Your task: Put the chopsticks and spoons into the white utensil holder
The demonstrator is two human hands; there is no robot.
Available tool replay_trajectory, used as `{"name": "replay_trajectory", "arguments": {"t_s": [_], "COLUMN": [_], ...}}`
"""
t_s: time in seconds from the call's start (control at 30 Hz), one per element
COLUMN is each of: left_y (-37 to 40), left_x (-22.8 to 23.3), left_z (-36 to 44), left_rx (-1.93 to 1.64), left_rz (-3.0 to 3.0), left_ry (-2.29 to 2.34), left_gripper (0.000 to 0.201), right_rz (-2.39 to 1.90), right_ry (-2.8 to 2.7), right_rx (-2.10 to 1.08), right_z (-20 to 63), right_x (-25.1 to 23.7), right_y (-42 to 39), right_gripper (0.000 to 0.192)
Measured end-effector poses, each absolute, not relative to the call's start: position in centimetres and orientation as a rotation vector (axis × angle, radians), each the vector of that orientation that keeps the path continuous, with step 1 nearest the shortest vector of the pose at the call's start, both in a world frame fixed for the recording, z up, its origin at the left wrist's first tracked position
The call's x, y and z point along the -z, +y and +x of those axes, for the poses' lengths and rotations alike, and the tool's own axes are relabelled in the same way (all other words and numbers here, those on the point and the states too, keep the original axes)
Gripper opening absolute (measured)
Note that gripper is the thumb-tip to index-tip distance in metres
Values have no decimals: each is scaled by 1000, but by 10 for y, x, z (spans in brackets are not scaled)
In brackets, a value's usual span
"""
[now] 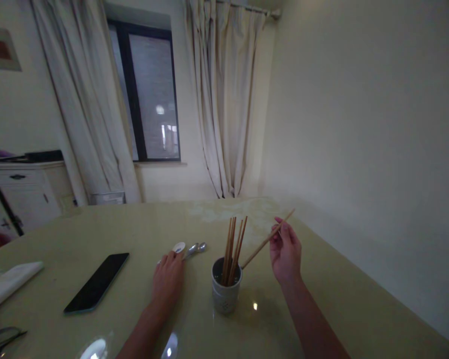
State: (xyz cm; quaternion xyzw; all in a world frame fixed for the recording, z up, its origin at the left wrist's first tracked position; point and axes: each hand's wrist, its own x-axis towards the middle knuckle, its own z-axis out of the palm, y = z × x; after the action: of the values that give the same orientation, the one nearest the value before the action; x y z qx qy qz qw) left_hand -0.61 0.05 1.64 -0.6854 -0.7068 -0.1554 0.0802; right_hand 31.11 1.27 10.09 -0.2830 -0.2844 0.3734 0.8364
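Observation:
A chopstick [266, 241] is pinched in my right hand [287, 252], slanting with its lower end beside the rim of a grey cup [225, 298]. Several more chopsticks [232, 249] stand upright in that cup, leaning slightly apart. To the cup's left, my left hand [168, 276] rests on the table with its fingers bent down over some spoons. A white spoon [178, 247] and shiny metal spoons [195, 249] stick out past the fingers. Their handles are mostly hidden under my hand.
A black phone [97, 283] lies on the glossy table [194, 329] at the left. Beyond it are a white flat object [15, 283] and dark-handled scissors [3, 336]. Shiny round pieces [95, 349] show at the front edge. A wall [377, 174] borders the table's right side.

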Motion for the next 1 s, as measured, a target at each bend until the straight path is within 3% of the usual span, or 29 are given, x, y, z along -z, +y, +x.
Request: {"name": "replay_trajectory", "arguments": {"t_s": [0.2,0.37,0.67,0.77,1.0], "left_y": [-1,-2,-10,-16,-11], "left_x": [-22,-28,-24,-28,-29], "left_z": [-5,-2,32,43,42], "left_rx": [442,526,1413,1493,1583], "left_rz": [-2088,-2085,-2488,-2657,-2657], "left_ry": [-2166,-2145,-1856,-1740,-1794], "left_gripper": [32,30,26,24,28], "right_rz": [-668,-708,-869,-802,-786], "right_ry": [-976,-948,-1023,-1157,-1137], "right_rx": [-953,-960,-1221,-1374,-1366], "right_z": [285,278,253,244,238], "right_x": [-100,-91,-50,-43,-38], "right_y": [2,6,16,16,23], "right_gripper": [44,43,45,47,52]}}
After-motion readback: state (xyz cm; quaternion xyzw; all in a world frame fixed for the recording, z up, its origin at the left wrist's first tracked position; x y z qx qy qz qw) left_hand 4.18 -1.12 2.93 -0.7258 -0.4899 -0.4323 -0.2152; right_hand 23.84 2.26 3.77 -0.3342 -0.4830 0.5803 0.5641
